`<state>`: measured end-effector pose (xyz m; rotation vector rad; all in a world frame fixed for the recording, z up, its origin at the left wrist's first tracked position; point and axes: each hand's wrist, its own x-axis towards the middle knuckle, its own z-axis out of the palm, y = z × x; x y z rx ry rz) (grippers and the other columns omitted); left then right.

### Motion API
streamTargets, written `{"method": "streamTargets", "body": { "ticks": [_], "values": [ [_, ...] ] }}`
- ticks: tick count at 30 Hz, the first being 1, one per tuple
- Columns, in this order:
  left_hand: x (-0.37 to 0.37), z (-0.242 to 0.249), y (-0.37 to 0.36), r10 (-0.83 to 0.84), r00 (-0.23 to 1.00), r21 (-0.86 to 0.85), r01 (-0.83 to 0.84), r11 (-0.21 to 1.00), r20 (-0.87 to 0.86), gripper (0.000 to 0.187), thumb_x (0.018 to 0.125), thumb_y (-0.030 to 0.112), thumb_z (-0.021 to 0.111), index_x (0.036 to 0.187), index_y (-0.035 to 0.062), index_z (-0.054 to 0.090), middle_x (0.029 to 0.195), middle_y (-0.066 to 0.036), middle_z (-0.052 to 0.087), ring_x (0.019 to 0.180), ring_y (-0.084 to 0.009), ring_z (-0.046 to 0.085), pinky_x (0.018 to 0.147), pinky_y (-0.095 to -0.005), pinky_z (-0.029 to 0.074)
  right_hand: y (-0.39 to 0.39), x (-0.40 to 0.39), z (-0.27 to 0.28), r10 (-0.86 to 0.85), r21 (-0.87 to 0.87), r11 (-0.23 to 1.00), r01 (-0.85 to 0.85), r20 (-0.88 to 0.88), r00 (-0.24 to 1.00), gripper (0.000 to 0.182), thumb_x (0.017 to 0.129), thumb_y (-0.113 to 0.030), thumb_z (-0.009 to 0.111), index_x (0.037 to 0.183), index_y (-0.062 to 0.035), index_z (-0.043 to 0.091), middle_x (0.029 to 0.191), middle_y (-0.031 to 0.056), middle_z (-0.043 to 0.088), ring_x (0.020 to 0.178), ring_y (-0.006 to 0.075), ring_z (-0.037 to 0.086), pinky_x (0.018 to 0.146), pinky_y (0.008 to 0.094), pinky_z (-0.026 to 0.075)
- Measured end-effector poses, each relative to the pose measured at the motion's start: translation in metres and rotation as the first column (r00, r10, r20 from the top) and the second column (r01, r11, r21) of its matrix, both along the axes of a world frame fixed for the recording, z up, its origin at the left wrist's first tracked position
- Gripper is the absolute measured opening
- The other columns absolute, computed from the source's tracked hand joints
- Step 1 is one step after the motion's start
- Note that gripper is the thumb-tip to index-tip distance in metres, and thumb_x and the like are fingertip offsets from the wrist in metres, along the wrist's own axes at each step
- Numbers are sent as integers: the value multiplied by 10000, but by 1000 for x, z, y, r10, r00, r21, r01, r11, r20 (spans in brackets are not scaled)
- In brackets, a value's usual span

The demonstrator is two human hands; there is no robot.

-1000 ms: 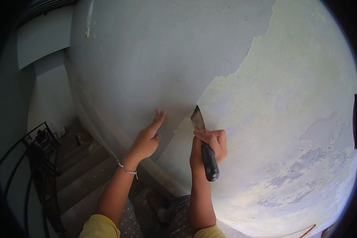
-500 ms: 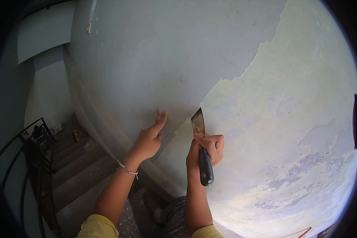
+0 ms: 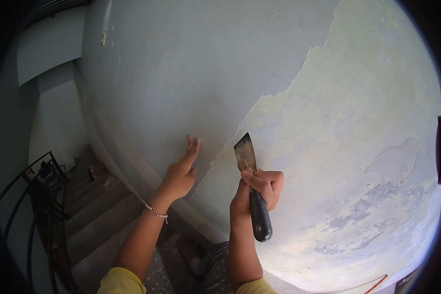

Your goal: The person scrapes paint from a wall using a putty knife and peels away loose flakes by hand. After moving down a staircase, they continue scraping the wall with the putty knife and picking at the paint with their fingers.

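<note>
My right hand (image 3: 263, 187) is closed around a putty knife (image 3: 260, 215) with a dark handle and a stained metal blade. Its blade points up, close in front of the wall's stripped, pale greenish area (image 3: 323, 142), just right of the ragged paint edge. Grey paint (image 3: 196, 63) covers the wall left of that edge. My left hand (image 3: 180, 174) holds nothing; its fingers are stretched upward and apart, near the grey paint. A braided bracelet (image 3: 155, 211) circles the left wrist.
Stairs (image 3: 100, 210) descend at the left, beside a black metal railing (image 3: 32, 196). A ledge (image 3: 201, 223) runs along the wall's foot. Bluish-grey worn patches (image 3: 362, 210) mark the wall at lower right, and an orange-brown strip (image 3: 376, 284) lies below.
The putty knife has come away from the paint edge, moving slightly right and down in my right hand. More of the paint edge beside the blade is bared. My left hand stays stretched out.
</note>
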<state>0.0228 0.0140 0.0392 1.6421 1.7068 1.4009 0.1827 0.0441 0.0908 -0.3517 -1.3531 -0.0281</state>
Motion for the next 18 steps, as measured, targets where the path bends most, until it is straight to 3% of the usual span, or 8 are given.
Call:
{"method": "streamTargets", "body": {
  "ticks": [7,9,11,13,15,18],
  "values": [
    [5,-2,3,0,1000,-10,-1,1000,-14,838,901,-93,511,1590,174,116,1659,-108,28,1503,-289,114,1216,-393,247,14,-6,1,34,-122,992,-23,96,995,224,738,111,735,720,-80,619,722,48,486,663,164,488,603,290,399],
    [4,-6,5,6,1000,-1,-6,1000,-14,840,903,-88,512,1591,176,108,1659,-109,24,1502,-294,115,1214,-394,253,4,2,-1,23,-109,994,-18,46,999,223,733,110,739,716,-78,622,718,48,489,661,165,489,602,290,399],
    [1,-19,10,115,970,111,-92,990,-216,855,883,-44,535,1585,185,103,1647,-116,80,1258,-413,516,1013,-444,487,6,1,0,22,-80,997,-21,10,1000,221,727,110,744,713,-76,626,715,48,492,658,166,491,602,289,400],
    [0,-10,7,89,978,69,-77,995,-189,858,885,-41,535,1585,181,92,1645,-126,80,1260,-419,510,1013,-448,488,19,-2,0,8,-101,995,2,95,995,224,730,107,749,705,-75,621,713,48,495,654,165,492,601,286,405],
    [2,-9,8,61,983,27,-57,998,-172,861,886,-39,536,1585,177,82,1643,-136,80,1262,-424,504,1013,-452,488,25,-6,-7,44,-81,996,-42,23,999,223,738,100,754,714,-77,620,725,51,498,643,164,486,596,284,403],
    [5,-15,8,90,972,23,-87,996,-219,867,884,-40,537,1584,165,70,1641,-150,81,1253,-427,512,1005,-451,491,6,0,-4,9,-144,990,9,127,992,226,772,97,738,728,-79,603,742,55,485,665,166,475,598,285,395]
  ]
}}
